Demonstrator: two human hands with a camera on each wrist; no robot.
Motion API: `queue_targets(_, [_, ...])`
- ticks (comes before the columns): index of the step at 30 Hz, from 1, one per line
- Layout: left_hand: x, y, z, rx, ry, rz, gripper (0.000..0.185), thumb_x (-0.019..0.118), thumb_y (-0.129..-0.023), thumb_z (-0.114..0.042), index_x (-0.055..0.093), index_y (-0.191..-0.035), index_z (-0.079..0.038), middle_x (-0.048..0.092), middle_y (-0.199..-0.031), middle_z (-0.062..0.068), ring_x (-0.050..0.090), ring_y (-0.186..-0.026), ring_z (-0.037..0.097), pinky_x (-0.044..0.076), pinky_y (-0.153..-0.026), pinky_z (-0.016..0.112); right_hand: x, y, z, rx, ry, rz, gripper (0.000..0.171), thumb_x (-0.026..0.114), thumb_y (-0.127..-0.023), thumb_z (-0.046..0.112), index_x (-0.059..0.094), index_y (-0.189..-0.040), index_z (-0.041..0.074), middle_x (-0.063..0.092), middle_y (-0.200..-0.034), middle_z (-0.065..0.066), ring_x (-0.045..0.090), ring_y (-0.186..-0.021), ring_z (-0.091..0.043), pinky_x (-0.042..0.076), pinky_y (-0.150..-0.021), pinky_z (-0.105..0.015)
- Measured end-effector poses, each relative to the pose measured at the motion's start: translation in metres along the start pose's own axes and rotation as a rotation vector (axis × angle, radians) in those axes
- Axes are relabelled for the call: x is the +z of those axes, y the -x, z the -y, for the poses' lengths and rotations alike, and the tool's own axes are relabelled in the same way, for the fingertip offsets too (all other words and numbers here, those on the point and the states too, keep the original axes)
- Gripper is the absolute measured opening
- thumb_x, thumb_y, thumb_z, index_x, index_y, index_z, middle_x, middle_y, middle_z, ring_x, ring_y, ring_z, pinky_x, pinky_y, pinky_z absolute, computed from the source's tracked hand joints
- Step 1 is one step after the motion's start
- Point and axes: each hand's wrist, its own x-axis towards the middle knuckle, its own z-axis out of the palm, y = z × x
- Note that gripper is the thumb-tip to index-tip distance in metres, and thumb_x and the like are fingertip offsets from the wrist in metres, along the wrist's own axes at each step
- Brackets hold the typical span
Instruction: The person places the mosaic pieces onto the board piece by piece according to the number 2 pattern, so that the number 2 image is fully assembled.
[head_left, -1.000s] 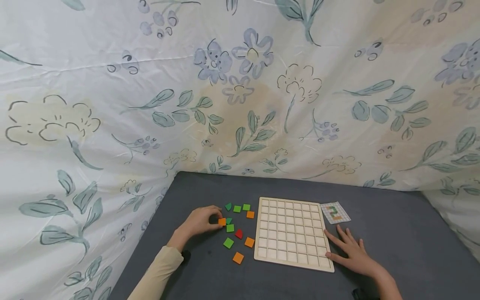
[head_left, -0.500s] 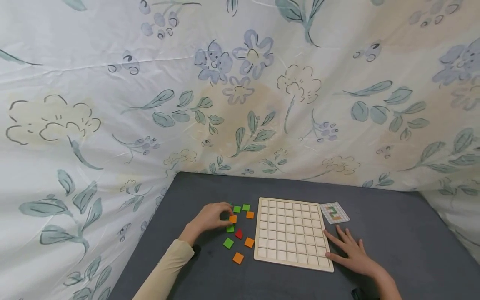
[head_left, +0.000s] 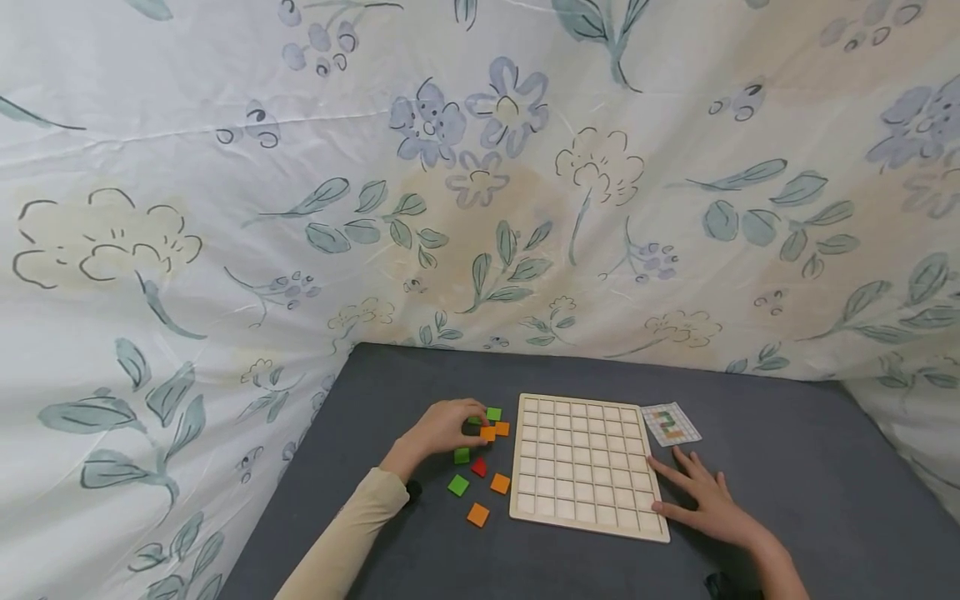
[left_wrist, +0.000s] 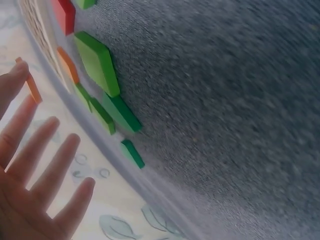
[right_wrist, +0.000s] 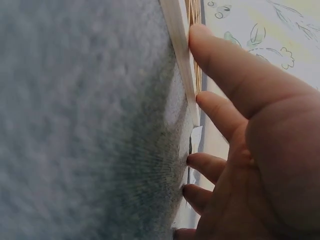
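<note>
My left hand point(head_left: 480, 423) pinches a small orange tile point(head_left: 488, 433) just above the grey table, left of the wooden grid board point(head_left: 585, 400). In the left wrist view the orange tile point(left_wrist: 33, 88) sits at a fingertip while the other fingers point(left_wrist: 47, 150) spread out. Loose tiles lie below the hand: a green tile point(head_left: 461, 456), a red tile point(head_left: 478, 467), another orange tile point(head_left: 499, 483). My right hand point(head_left: 697, 493) rests flat on the table against the board's right edge, thumb touching the board's edge point(right_wrist: 176, 30).
A small pattern card point(head_left: 671, 423) lies by the board's far right corner. More tiles, green point(head_left: 492, 413) and orange point(head_left: 477, 515), are scattered left of the board. A flowered sheet point(head_left: 480, 208) hangs behind and beside the table point(head_left: 787, 467).
My left hand has carried the orange tile rightward, past the scattered tiles, toward the board. The right hand has stayed flat by the board.
</note>
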Motion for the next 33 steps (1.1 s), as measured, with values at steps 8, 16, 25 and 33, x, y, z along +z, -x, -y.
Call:
queue_targets(8, [0.007,-0.011,-0.007,0.04,0.005,-0.003,0.027,0.067,-0.082,-0.044,0.068,-0.103,-0.026,0.058,-0.124,-0.006,0.059,-0.104,0.012,0.049,-0.088,0.034,-0.004,-0.001,0.0,0.003,0.002,0.026,0.064,0.067,-0.083,0.032,0.042,-0.141,0.017,0.014,-0.144,-0.038,0.003,-0.125,-0.066,-0.003,-0.082,-0.082])
queue_targets(16, [0.011,-0.022,-0.016,0.068,0.003,-0.008,0.028,0.065,-0.083,-0.045,0.067,-0.104,-0.027,0.058,-0.124,-0.007,0.06,-0.103,0.01,0.049,-0.088,0.034,-0.004,-0.002,-0.001,0.016,0.002,0.036,0.065,0.067,-0.083,0.034,0.041,-0.141,0.017,0.014,-0.145,-0.037,0.003,-0.126,-0.066,-0.004,-0.082,-0.082])
queue_targets(25, [0.017,-0.041,-0.026,0.092,0.045,-0.011,0.024,0.065,-0.084,-0.044,0.066,-0.101,-0.027,0.06,-0.115,-0.011,0.06,-0.09,0.007,0.049,-0.077,0.025,-0.002,-0.002,-0.002,0.007,0.003,0.023,0.064,0.067,-0.083,0.034,0.043,-0.14,0.018,0.016,-0.146,-0.035,0.005,-0.127,-0.064,-0.001,-0.08,-0.083])
queue_targets(33, [0.015,-0.055,-0.036,0.12,0.014,-0.019,0.027,0.065,-0.083,-0.047,0.066,-0.102,-0.027,0.062,-0.108,-0.01,0.061,-0.083,0.008,0.048,-0.07,0.022,0.0,-0.003,-0.003,-0.02,-0.004,0.01,0.064,0.067,-0.083,0.033,0.042,-0.141,0.019,0.017,-0.146,-0.035,0.004,-0.127,-0.064,-0.001,-0.079,-0.084])
